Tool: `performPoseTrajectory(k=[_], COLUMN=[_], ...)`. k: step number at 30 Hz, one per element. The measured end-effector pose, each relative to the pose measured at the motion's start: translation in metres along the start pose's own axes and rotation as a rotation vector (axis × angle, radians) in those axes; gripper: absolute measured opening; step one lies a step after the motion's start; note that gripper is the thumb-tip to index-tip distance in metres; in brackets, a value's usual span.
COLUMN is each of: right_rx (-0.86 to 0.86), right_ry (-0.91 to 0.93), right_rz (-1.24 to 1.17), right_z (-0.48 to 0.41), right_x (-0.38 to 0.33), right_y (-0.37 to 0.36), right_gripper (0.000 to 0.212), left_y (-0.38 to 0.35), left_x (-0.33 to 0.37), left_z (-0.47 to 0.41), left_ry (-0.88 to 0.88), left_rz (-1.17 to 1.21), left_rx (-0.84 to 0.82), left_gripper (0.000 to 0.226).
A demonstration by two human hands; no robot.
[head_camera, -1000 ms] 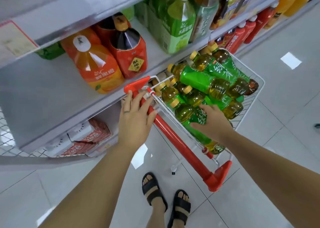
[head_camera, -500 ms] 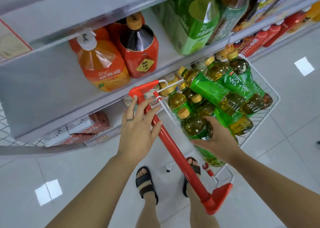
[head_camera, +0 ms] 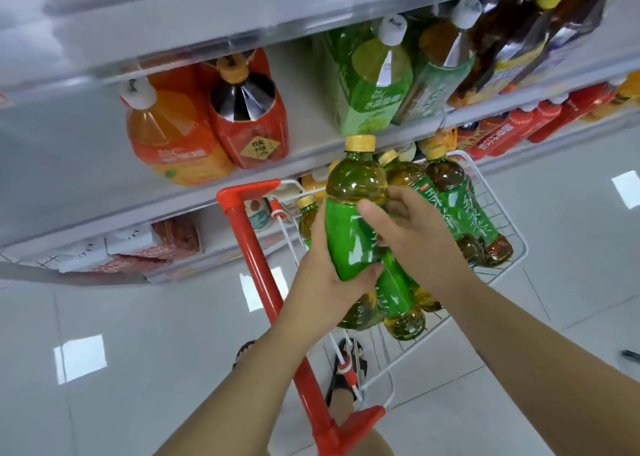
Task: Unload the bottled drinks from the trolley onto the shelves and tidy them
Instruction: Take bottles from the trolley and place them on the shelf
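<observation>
Above trolley basket: green tea bottle (head_camera: 349, 234) held upright, yellow cap (head_camera: 360, 143) on top, raised clear of the heap below.
Left hand (head_camera: 325, 282): grasping green tea bottle low on its label, fingers curled round it from the left.
Right hand (head_camera: 415, 241): grasping the same bottle higher up, thumb across the label front, fingers curled round its right side.
Trolley (head_camera: 516, 234): white wire basket, parked just beside the shelving.
Red handle (head_camera: 256, 265): left of both hands, apart from them.
Other tea bottles (head_camera: 460, 206): same green label, lying heaped in the basket, caps toward the far side.
Middle shelf (head_camera: 86, 178): orange juice bottle (head_camera: 173, 144) on the left, dark drink bottle (head_camera: 249, 123) touching its right side, big green-labelled bottles (head_camera: 374, 85) further right, past a gap.
Lower shelf, far right: red bottles (head_camera: 519, 130) in a row.
Lower shelf, left: red-and-white boxes (head_camera: 166, 244), blurred.
Floor (head_camera: 138, 351): pale glossy tiles; sandalled foot (head_camera: 346, 376) seen through the near end of the basket.
</observation>
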State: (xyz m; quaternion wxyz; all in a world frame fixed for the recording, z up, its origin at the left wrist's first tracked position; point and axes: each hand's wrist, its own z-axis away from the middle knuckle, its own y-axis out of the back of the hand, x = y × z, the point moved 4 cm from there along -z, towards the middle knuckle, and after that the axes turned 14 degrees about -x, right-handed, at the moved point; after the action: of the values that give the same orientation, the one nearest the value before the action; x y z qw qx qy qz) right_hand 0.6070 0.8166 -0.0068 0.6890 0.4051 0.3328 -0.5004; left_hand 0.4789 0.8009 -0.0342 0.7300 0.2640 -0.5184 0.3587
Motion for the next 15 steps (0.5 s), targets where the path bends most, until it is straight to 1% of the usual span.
performPoseTrajectory(k=[2,4,5,7,8,12,15], right_rx=[0.025,0.023,-0.014,-0.091,-0.107,-0.164,-0.234], right_ry=[-0.002,-0.073,-0.129,-0.198,-0.202,-0.238,-0.324], right_rz=[0.203,0.548,0.718,0.946,1.006,1.09,1.088], right_z=[-0.009,-0.018,-0.023,-0.031,-0.036,-0.052,-0.059], right_x=[0.005,0.016,0.023,0.031,0.032,0.023,0.019], right_y=[0.02,0.034,0.036,0.032,0.03,0.027,0.025], right_gripper=[0.046,0.053,0.057,0.061,0.06,0.044,0.049], left_y=[0.001,0.002,0.002,0.0,0.0,-0.001,-0.002], left_x=[-0.002,-0.009,-0.013,-0.017,-0.018,-0.025,-0.027], left_z=[0.002,0.005,0.007,0.01,0.011,0.015,0.019], left_ry=[0.019,0.051,0.063,0.074,0.081,0.092,0.086], left_rz=[0.02,0.046,0.061,0.092,0.101,0.141,0.144], left_rx=[0.049,0.088,0.108,0.143,0.163,0.214,0.239], left_gripper=[0.084,0.081,0.081,0.08,0.079,0.079,0.081])
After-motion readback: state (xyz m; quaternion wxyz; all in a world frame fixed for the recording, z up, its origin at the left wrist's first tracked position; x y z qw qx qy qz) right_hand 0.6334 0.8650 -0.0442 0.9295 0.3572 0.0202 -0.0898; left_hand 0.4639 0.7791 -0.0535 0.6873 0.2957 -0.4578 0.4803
